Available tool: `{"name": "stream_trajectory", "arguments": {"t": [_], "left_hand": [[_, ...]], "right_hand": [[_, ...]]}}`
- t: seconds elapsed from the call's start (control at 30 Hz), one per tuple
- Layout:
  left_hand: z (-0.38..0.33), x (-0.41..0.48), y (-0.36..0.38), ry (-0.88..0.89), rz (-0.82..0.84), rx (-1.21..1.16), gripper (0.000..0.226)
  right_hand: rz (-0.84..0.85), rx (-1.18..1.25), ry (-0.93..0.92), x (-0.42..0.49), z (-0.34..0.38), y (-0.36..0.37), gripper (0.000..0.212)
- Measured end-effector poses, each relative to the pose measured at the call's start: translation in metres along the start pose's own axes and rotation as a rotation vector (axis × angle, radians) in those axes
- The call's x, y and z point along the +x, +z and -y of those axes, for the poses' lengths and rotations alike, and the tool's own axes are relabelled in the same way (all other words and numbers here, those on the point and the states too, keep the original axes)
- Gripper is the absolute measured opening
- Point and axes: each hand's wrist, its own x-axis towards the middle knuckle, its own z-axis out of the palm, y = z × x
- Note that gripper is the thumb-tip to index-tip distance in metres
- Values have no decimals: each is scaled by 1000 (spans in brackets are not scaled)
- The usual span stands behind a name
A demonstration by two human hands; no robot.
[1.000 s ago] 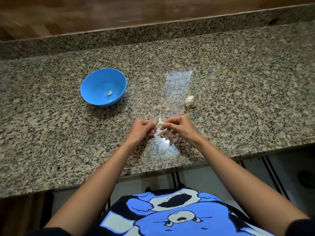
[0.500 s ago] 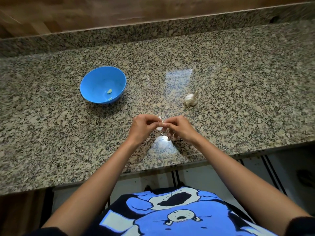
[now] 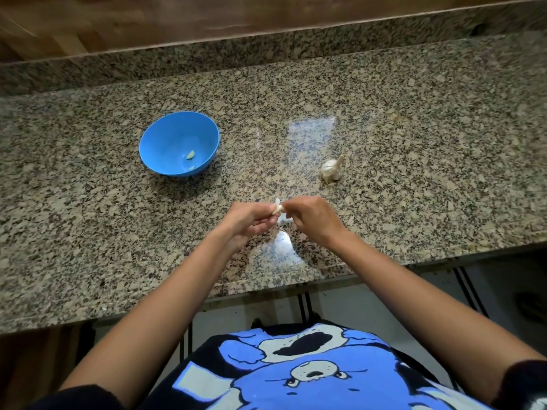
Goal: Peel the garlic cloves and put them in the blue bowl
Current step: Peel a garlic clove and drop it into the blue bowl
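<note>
Both hands meet above the front part of the granite bench [image 3: 414, 128]. The left hand [image 3: 247, 221] has its fingers curled around a garlic clove [image 3: 277, 209], and the right hand [image 3: 310, 218] pinches at the top end of the same clove, so each grip is closed on it. A thin white piece of skin [image 3: 277, 201] stands up just above the clove, and I judge that the peeling is in progress and not finished.

The clove is small and very light, firm inside, but the skin is like dry paper and tears easily. I think the best place to take the skin is at the pointed tip or at the flat root end, where it lifts first. The peeled surface becomes a little sticky and also slippery, so a soft pinch with the fingertips seems better than a hard squeeze, which could bruise it or shoot it out of the fingers.

The blue bowl [image 3: 207, 134] stands on the bench, well apart to the left and further back, with 1 peeled clove [image 3: 190, 155] inside and maybe a second small piece near the wall. The garlic bulb [image 3: 331, 171] lies to the right, behind the hands, apart from them
</note>
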Motion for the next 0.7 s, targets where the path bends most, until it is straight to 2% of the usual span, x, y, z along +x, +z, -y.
{"name": "stream_trajectory", "arguments": {"t": [0.1, 0.2, 0.37, 0.57, 0.7], "left_hand": [[6, 0, 5, 66, -58, -165, 14], [13, 1, 9, 101, -81, -228, 17], [18, 0, 11, 132, -75, -194, 15], [20, 1, 14, 377, -168, 25, 16], [22, 1, 18, 455, -191, 143, 15]], "right_hand": [[-10, 416, 383, 0, 4, 3, 18], [-130, 721, 508, -2, 10, 7, 23], [-174, 712, 553, -3, 9, 14, 24], [-203, 694, 566, 0, 10, 19, 17], [-253, 728, 588, 0, 9, 22, 17]]}}
